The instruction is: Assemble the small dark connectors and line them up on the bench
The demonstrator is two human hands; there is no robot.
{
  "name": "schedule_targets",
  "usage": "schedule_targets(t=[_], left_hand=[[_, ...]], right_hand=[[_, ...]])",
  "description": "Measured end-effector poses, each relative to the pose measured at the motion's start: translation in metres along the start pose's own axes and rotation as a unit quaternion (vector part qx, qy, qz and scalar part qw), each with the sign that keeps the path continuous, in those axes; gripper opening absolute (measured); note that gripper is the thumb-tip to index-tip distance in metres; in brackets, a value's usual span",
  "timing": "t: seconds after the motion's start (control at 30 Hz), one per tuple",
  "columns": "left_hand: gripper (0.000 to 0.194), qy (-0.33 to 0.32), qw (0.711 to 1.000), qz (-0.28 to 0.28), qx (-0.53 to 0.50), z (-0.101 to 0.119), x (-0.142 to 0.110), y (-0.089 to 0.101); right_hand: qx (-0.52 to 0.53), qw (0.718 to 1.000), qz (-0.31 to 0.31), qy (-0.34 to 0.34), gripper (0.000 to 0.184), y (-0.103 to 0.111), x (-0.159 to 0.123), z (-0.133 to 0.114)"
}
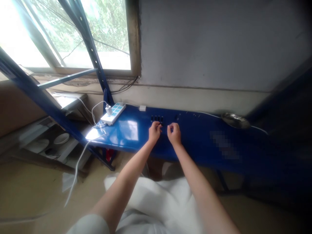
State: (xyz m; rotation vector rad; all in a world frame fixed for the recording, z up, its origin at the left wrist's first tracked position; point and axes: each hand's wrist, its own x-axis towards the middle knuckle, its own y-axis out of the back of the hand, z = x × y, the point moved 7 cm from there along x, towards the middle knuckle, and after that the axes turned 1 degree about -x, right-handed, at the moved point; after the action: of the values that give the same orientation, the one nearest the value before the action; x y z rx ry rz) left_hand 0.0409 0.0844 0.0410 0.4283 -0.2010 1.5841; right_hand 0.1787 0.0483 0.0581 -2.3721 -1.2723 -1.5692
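The left hand [155, 131] and the right hand [174, 134] reach over a blue metal bench top [195, 152], fingers curled in a narrow grip; whether either holds anything cannot be told. A row of small black pieces [156, 119] stands toward the far edge of the top, just beyond the left hand. To the left lies a white power strip [115, 113] with a charger [108, 110] plugged in, while a white cable [77, 172] drops toward the floor. A steel bowl [235, 120] rests at far right. Blue rack uprights [89, 52] cross a bright window [78, 32] beside a grey wall [202, 42]; white plates [60, 138] sit on a lower shelf at left.
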Motion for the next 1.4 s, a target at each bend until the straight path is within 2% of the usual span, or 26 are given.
schedule_targets(t=[0.07,0.2,0.53,0.77,1.13,1.3,1.4], left_hand=[[0.013,0.002,1.0,0.018,0.001,0.0,0.0,0.003],[0.013,-0.007,1.0,0.01,0.003,0.001,0.0,0.002],[0.015,-0.011,1.0,0.0,0.01,0.002,0.0,-0.001],[0.015,-0.009,1.0,0.003,0.013,0.002,-0.001,0.0],[0.016,-0.035,0.999,0.001,0.035,0.007,-0.002,-0.001],[0.022,-0.039,0.996,0.001,0.077,0.008,-0.003,0.0],[0.029,-0.064,0.993,-0.005,0.101,0.014,-0.005,-0.001]], right_hand=[[-0.048,0.999,0.001,-0.013,0.009,-0.001,-0.001,0.006],[-0.115,0.992,-0.047,-0.024,0.01,-0.009,-0.002,0.012],[-0.165,0.979,-0.119,-0.022,0.01,-0.019,-0.004,0.01],[-0.18,0.975,-0.118,-0.052,0.008,-0.017,-0.005,0.015],[-0.202,0.969,-0.141,-0.039,0.008,-0.021,-0.006,0.015],[-0.215,0.964,-0.152,-0.031,0.009,-0.022,-0.006,0.013],[-0.22,0.962,-0.157,-0.031,0.008,-0.022,-0.005,0.011]])
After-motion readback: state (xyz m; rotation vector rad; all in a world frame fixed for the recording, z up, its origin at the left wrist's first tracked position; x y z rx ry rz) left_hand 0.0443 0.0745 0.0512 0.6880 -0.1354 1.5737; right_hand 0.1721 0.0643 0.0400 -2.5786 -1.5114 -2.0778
